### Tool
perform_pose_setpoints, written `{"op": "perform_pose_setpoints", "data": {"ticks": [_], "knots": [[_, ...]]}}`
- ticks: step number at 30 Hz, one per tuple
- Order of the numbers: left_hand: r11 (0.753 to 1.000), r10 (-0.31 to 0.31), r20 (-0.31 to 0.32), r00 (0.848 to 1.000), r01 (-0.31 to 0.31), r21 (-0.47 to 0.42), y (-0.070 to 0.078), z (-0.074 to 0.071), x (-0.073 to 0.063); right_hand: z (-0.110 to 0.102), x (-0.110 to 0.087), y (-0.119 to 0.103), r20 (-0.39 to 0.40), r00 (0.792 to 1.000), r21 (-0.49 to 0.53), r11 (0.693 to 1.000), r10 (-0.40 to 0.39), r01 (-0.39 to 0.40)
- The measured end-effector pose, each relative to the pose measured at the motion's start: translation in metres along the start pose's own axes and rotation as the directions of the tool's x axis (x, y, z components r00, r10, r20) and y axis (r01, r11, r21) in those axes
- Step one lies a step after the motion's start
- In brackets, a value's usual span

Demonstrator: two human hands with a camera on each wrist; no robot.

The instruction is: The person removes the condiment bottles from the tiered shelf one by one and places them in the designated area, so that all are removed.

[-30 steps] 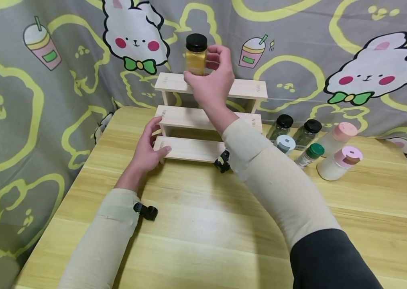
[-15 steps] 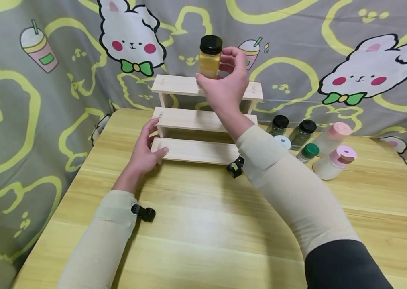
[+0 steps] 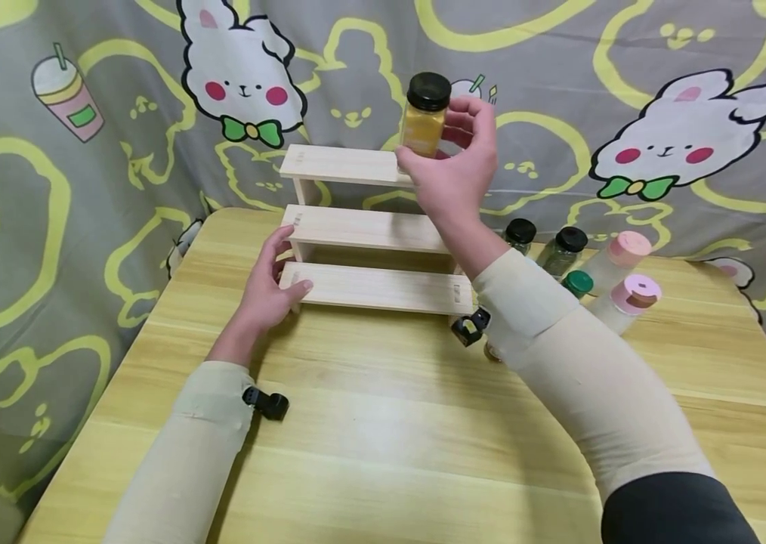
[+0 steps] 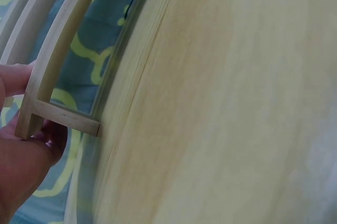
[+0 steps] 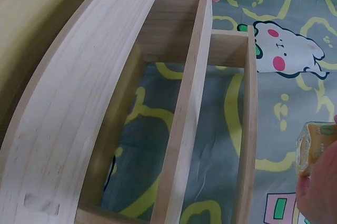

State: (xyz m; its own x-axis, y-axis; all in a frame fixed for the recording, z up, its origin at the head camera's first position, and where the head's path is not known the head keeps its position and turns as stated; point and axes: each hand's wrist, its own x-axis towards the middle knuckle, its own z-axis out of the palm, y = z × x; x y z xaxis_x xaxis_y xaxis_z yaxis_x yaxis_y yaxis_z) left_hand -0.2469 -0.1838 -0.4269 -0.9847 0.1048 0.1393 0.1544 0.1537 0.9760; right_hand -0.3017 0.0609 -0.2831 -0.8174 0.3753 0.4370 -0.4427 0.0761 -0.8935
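Note:
My right hand point(image 3: 458, 162) grips a square glass spice jar point(image 3: 424, 130) with a black lid and yellow powder, fingers behind it and thumb in front. The jar is upright, over the right part of the top board of a three-tier wooden shelf rack point(image 3: 376, 287). In the right wrist view the jar's glass base point(image 5: 310, 145) shows apart from the boards. My left hand point(image 3: 266, 291) holds the rack's left end at the lowest tier, thumb on the front board. Part of that grip shows in the left wrist view, with the fingers point(image 4: 55, 134) curled behind the rack's end.
Right of the rack, partly behind my right forearm, stand two black-lidded jars point(image 3: 562, 253), a green-capped bottle point(image 3: 577, 284) and two pink-capped bottles point(image 3: 634, 295). A patterned curtain point(image 3: 546, 45) hangs behind the wooden table point(image 3: 356, 438).
My right hand has carried the spice jar rightward along the top tier. My left hand keeps its hold on the rack. The head view has shifted slightly.

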Motion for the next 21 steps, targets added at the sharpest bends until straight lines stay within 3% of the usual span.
{"op": "perform_pose_setpoints", "data": {"ticks": [15, 21], "knots": [[1.000, 0.004, 0.000, 1.000, -0.004, -0.009, 0.001, 0.001, -0.002, -0.041, -0.012, -0.020, -0.011, 0.997, -0.022, 0.996, -0.082, 0.082], [1.000, -0.004, -0.001, 1.000, 0.004, 0.000, 0.003, 0.002, -0.002, -0.058, -0.012, -0.022, -0.038, 0.998, -0.038, 0.998, -0.042, 0.040]]}}
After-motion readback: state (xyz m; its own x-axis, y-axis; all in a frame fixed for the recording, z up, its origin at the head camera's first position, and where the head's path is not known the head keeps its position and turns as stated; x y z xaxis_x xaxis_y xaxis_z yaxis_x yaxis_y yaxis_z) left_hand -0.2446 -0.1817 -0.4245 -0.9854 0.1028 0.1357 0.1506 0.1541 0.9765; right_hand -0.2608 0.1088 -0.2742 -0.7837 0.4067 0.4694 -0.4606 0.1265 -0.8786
